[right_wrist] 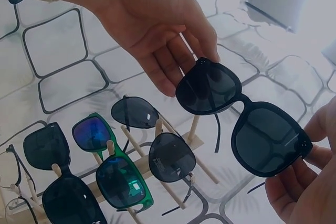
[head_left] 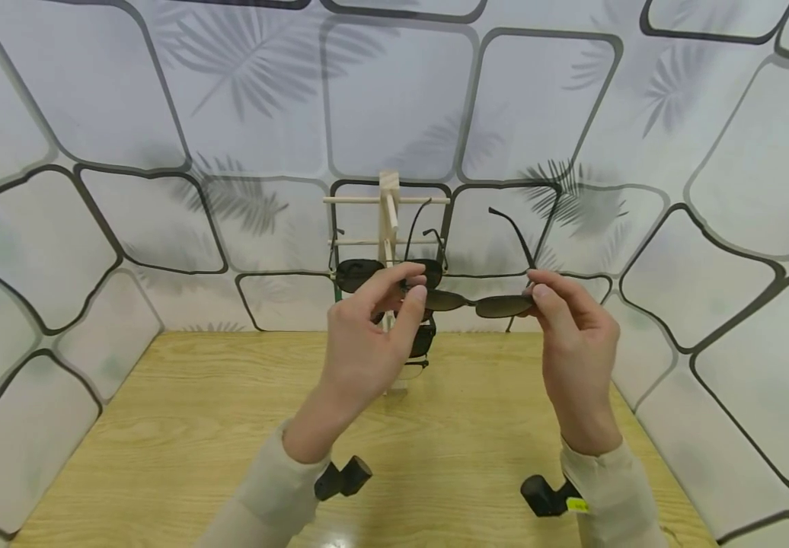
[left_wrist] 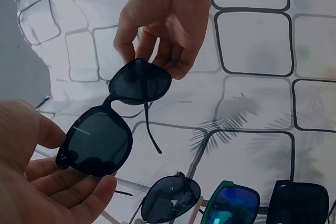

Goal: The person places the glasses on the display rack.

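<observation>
A pair of black-framed sunglasses (head_left: 503,306) with dark lenses is held up between both hands, in front of the rack. My left hand (head_left: 370,335) pinches one outer end of the frame between thumb and fingers. At the opposite end, my right hand (head_left: 578,342) grips the corner by the hinge. The temple (head_left: 514,228) on the right side is unfolded and points away toward the back wall. Both wrist views show the lens fronts, where the sunglasses (right_wrist: 270,140) hang tilted between the two hands.
Behind the hands stands a wooden peg rack (head_left: 389,202) on a wood-grain table (head_left: 230,426). It carries dark-lensed sunglasses (right_wrist: 172,157), green-framed mirrored sunglasses (right_wrist: 119,182), square black sunglasses (right_wrist: 73,200) and thin-rimmed glasses (right_wrist: 9,166). Patterned cloth walls (head_left: 401,99) enclose the back and sides.
</observation>
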Tool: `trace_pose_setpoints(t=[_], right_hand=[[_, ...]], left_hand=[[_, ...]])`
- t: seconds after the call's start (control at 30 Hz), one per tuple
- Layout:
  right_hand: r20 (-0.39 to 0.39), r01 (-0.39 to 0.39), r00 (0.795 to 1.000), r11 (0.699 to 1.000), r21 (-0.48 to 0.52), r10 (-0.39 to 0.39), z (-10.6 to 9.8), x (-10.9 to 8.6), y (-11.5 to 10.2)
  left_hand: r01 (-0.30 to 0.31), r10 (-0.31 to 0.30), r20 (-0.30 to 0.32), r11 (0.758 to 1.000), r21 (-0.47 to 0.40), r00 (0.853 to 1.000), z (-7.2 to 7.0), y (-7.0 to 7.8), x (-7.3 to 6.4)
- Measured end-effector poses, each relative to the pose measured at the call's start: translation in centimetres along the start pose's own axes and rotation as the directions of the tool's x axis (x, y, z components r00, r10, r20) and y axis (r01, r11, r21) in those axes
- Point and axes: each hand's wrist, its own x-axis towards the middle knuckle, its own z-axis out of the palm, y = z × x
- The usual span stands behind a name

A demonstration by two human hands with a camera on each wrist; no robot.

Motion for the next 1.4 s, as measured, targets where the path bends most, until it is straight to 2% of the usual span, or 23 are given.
trace_pose_setpoints(t=[0.2, 0.6, 0.8, 1.03, 1.4], right_hand=[[0.019, 0.003, 1.0, 1.0, 0.012, -0.003, 0.7, 0.4, -0.2], [0.079, -0.003, 0.997, 0.998, -0.06, 0.008, 2.2, 1.4, -0.2], [0.122, -0.008, 0.992, 0.995, -0.103, 0.021, 2.9, 1.8, 0.1], [0.149, -0.019, 0.988, 0.976, -0.217, 0.052, 3.8, 2.2, 0.4], [0.167, -0.034, 0.983, 0.978, -0.207, 0.07, 5.1, 2.8, 1.1]], left_hand=[[-0.006, 0.006, -0.013, 1.0, -0.001, 1.0, -0.6, 0.0, 0.2], [-0.036, 0.036, -0.048, 0.999, -0.001, 0.998, -2.0, -0.1, 0.8], [-0.02, 0.02, -0.067, 1.0, -0.002, 0.998, -2.8, -0.2, 1.2], [-0.008, 0.01, -0.086, 1.0, 0.022, 0.996, -3.8, -0.3, 1.5], [0.03, -0.023, -0.101, 0.997, 0.066, 0.995, -5.0, -0.7, 2.0]])
